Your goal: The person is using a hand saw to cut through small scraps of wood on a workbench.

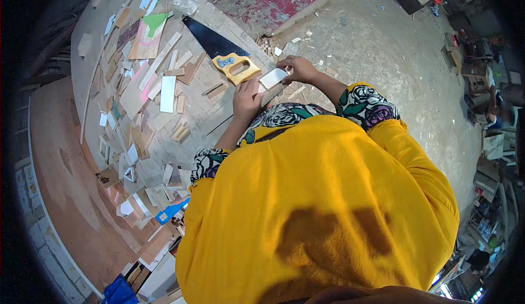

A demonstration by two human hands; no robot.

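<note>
Between my two hands, at the edge of the work surface, is a small white-faced wood piece (272, 78). My right hand (297, 70) pinches its right end with thumb and fingers. My left hand (246, 100) has its fingers closed at the piece's left end, partly over its edge. Just beyond my left hand lies a handsaw (232, 66) with a black blade and a yellow handle, touching or very near my fingers.
Many offcuts (167, 94) in white, pink, green and bare wood cover the pale board (205, 123). A reddish plywood sheet (65, 156) lies at left. The concrete floor (361, 52) is beyond, with clutter and another person (495, 104) at the far right.
</note>
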